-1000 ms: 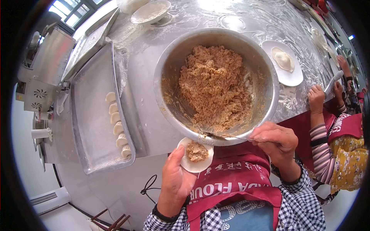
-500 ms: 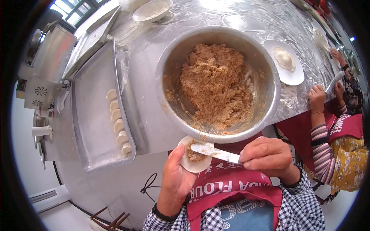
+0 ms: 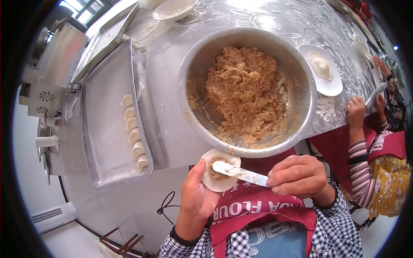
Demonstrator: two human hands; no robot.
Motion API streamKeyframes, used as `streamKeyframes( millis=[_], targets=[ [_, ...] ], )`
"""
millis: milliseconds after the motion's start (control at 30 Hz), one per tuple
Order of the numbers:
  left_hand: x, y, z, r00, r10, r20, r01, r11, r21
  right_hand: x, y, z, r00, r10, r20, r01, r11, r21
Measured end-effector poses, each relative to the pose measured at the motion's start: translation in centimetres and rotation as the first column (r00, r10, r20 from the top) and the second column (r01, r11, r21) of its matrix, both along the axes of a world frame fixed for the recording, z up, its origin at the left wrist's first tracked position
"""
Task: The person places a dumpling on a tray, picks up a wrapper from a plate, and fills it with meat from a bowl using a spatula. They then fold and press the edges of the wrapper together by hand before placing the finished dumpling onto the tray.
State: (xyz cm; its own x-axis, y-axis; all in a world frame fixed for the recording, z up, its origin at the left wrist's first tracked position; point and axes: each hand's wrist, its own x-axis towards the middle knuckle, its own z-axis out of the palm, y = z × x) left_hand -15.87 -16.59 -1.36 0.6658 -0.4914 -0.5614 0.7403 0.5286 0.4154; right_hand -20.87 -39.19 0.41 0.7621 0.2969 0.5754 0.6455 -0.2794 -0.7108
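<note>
A round dumpling wrapper lies on the fingers of my left hand, its edge under my thumb. Brown filling sits in the wrapper's middle. My right hand is closed around the end of a white spatula, whose rounded tip rests on that filling. Just beyond both hands stands a large metal bowl holding a big mound of filling. My left fingers are partly hidden beneath the wrapper.
At left, a metal tray holds a row of several folded dumplings. A white plate with a dumpling is right of the bowl. A co-worker's hand rests at the table edge. A flour dish stands at the back.
The spatula tip has shifted slightly over the filling, and the wrapper is still in my left hand. The whole view has moved a little.
</note>
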Motion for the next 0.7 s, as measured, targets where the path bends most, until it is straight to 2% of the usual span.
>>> streamKeyframes(
  millis=[67, 200, 267, 400, 467, 500, 600, 700],
  targets=[
    [0.1, -0.1, 0.0, 1.0, 0.003, 0.0, -0.003, 1.0, 0.009, -0.1, -0.1, 0.3, 0.999, -0.018, -0.049, 0.021, 0.998, 0.059],
    [0.1, -0.2, 0.4, 1.0, -0.022, -0.003, 0.022, 1.0, 0.01, 0.3, 0.1, 0.3, 0.999, -0.041, -0.035, 0.044, 0.997, 0.064],
    [0.1, -0.3, 0.6, 0.999, 0.035, -0.015, -0.035, 0.999, 0.0, 0.5, 0.4, 0.1, 1.0, 0.016, -0.026, -0.017, 1.0, -0.007],
    [0.2, -0.1, 0.1, 0.998, 0.053, -0.041, -0.053, 0.998, 0.02, 0.2, -0.2, 0.2, 0.996, 0.075, -0.056, -0.074, 0.997, 0.025],
    [0.3, -0.2, 0.0, 0.998, 0.048, -0.037, -0.049, 0.999, -0.004, -0.1, -0.7, 0.2, 0.995, -0.016, -0.102, 0.036, 0.979, 0.199],
    [0.3, -0.2, -0.1, 0.998, 0.048, -0.036, -0.048, 0.999, -0.006, -0.3, -0.8, 0.0, 0.992, -0.092, -0.086, 0.109, 0.972, 0.21],
    [0.4, -0.6, 0.0, 0.999, 0.023, -0.023, -0.023, 1.0, -0.007, -0.3, -1.2, -0.2, 0.982, -0.18, -0.055, 0.186, 0.972, 0.141],
    [0.4, -1.0, 0.5, 0.999, 0.027, -0.044, -0.026, 0.999, 0.04, -0.7, -1.1, -0.3, 0.985, -0.166, -0.053, 0.171, 0.978, 0.119]
  ],
)
